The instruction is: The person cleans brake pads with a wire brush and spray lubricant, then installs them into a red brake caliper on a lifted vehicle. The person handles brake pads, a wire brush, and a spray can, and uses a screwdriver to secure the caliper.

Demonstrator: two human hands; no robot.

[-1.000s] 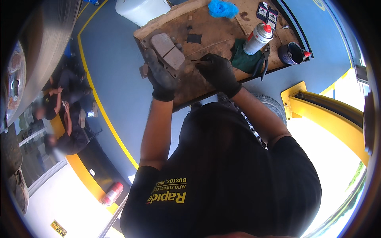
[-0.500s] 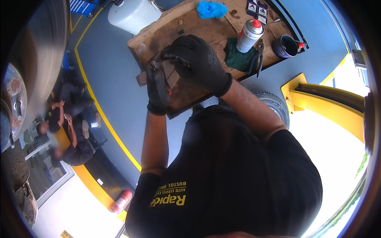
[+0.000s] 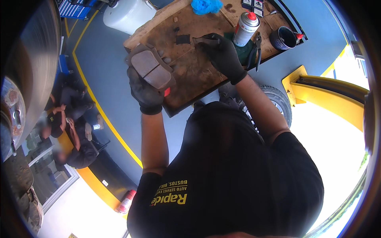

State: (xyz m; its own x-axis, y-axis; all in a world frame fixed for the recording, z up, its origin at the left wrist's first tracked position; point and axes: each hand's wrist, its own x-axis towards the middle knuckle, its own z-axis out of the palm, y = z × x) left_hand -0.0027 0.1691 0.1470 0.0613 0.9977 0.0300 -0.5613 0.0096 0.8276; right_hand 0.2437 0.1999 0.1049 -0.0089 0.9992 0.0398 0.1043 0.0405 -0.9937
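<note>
My left hand [image 3: 145, 93], in a black glove, is closed round a brake pad [image 3: 145, 63]. The pad's grey-brown friction face, split by a groove, is turned up. Over the workbench, my gloved right hand [image 3: 222, 55] has its fingers pinched on a thin brown flat piece [image 3: 201, 41], partly hidden by the fingers. Just left of that piece, a small dark square [image 3: 183, 39] lies on the brown bench top [image 3: 190, 75]. Something red [image 3: 167, 92] shows below the pad, beside my left hand.
A spray can [image 3: 246, 29] with a red cap stands on a green cloth [image 3: 243, 55], with pliers [image 3: 256, 53] alongside. Farther right is a dark tin [image 3: 284, 38]. A blue crumpled bundle [image 3: 206, 6] lies at the back. A brake disc [image 3: 35, 55] rises at left; a yellow post [image 3: 325, 91] stands right.
My hands, together at the brake pad before, are now apart. The right has moved away to the right over the bench; the pad stays in my left hand with its face showing.
</note>
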